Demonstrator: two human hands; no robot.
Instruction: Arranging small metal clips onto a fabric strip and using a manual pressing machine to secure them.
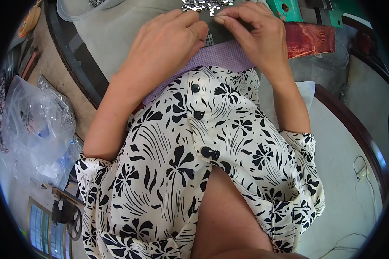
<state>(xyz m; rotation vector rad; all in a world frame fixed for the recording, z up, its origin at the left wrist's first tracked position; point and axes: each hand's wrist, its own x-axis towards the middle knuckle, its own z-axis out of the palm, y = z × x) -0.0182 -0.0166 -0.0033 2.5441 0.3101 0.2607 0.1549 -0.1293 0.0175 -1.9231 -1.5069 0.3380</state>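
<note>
My left hand (170, 41) is at the top middle, its fingers curled together. Beside its fingertips, a small row of silvery metal pieces (209, 40) shows at the edge of a purple woven cloth (229, 55); what the fingers hold is hidden. My right hand (261, 34) reaches in from the right, thumb and forefinger tips brought together. Anything in that pinch is too small to make out. Just beyond both hands lies a pile of small shiny silver metal pieces (207, 5), cut off by the upper edge. One piece sits close to the right fingertips.
A clear plastic tub (75, 13) with more small pieces stands at the upper left of the grey work surface (112, 32). To the right are a mottled red block (311, 41) and a green metal part (288, 9). Clear plastic bags (39, 125) fill the left side.
</note>
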